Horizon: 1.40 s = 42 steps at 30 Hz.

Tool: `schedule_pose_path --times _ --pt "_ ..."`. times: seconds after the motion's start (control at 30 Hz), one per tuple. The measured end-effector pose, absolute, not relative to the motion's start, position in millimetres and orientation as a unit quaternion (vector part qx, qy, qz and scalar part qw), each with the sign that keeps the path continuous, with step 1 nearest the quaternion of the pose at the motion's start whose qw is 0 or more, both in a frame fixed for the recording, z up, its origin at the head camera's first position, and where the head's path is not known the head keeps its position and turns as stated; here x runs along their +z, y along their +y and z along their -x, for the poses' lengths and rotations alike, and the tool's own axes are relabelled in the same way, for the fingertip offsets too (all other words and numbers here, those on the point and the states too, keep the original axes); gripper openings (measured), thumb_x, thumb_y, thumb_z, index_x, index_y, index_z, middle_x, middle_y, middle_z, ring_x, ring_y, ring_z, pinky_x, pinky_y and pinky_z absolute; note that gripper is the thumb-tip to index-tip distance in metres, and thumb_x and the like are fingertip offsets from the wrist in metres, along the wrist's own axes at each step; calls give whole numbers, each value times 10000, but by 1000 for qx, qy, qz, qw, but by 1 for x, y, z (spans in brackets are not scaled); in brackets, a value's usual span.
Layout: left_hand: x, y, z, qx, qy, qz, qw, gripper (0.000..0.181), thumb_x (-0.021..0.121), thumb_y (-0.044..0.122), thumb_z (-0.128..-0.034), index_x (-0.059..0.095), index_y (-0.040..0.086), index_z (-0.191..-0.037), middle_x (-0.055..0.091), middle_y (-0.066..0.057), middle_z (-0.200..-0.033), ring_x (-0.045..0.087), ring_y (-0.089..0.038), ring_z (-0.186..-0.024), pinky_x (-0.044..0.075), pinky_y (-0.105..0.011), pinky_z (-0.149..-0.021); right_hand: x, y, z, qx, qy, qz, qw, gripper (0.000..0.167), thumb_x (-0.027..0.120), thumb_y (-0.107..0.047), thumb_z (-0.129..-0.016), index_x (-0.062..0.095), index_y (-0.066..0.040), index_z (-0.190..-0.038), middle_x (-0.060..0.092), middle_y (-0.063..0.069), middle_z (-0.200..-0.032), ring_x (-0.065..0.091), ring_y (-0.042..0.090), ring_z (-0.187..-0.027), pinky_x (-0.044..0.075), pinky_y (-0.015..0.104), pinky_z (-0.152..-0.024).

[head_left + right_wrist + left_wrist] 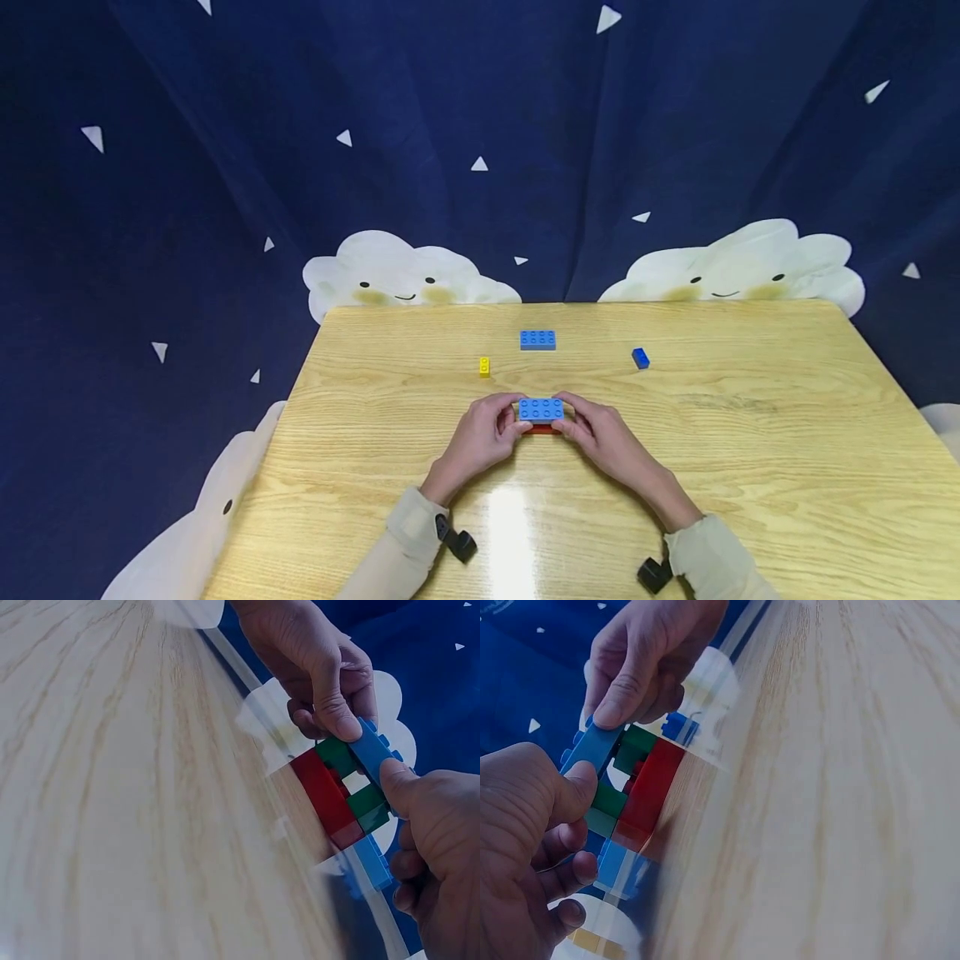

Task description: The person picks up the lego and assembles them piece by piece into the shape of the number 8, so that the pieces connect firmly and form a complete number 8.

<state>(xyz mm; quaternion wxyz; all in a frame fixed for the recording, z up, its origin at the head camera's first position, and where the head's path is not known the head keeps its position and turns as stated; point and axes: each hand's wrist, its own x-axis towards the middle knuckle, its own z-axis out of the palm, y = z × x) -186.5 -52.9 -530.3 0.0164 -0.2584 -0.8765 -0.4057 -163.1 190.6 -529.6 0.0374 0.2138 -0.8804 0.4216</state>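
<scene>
A light blue eight-stud brick (541, 409) is pinched at its two ends by my left hand (480, 433) and my right hand (609, 437). Under it, in the left wrist view, two green bricks (610, 799) stand apart on a red brick (654, 784), which rests on the table. A gap shows between the green bricks. In the right wrist view the blue brick (372, 755) lies over both green bricks; whether it is fully seated, I cannot tell. Thumbs are on the near side, and the other fingers curl behind.
Behind the hands on the wooden table (750, 467) lie another light blue brick (537, 340), a small yellow brick (484, 367) to the left and a small dark blue brick (641, 358) to the right. A dark blue curtain (450, 108) hangs behind the table's back edge.
</scene>
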Motion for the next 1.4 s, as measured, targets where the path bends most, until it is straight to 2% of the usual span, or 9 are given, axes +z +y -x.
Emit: schedule_pose_path --times 0.27,0.67,0.9,1.2,1.4 --pt "-530 -53 187 -398 -880 257 18 374 784 160 -937 703 51 -1285 524 86 -713 448 -24 -601 384 -201 -561 -534 190 164 427 -876 -220 47 405 710 -230 -1009 644 -100 -1387 422 -131 -665 353 -2 -572 368 224 -559" --pt "-530 -52 186 -396 -881 258 22 380 782 170 -935 705 43 -1285 530 88 -718 449 -19 -607 390 -195 -570 -541 191 166 429 -869 -233 75 368 726 -180 -995 668 -117 -1353 386 -153 -659 325 -22 -566 369 215 -563" --pt "-533 -52 186 -394 -880 263 39 383 799 156 -916 712 28 -1267 534 90 -724 448 -17 -618 405 -199 -574 -546 191 166 439 -864 -234 82 390 735 -140 -981 671 -42 -1353 359 -148 -650 307 -28 -561 354 213 -544" --pt "-533 -52 185 -410 -873 259 43 380 814 126 -903 719 12 -1253 547 77 -718 450 -27 -608 404 -207 -565 -548 191 167 441 -861 -239 85 373 738 -127 -977 679 -87 -1343 346 -155 -631 286 -42 -547 317 199 -517" --pt "-532 -53 186 -418 -870 257 36 384 822 145 -904 719 8 -1248 552 75 -716 452 -16 -607 408 -199 -561 -548 191 167 444 -859 -242 85 390 728 -122 -985 665 -31 -1359 358 -157 -627 286 -43 -547 323 205 -503"
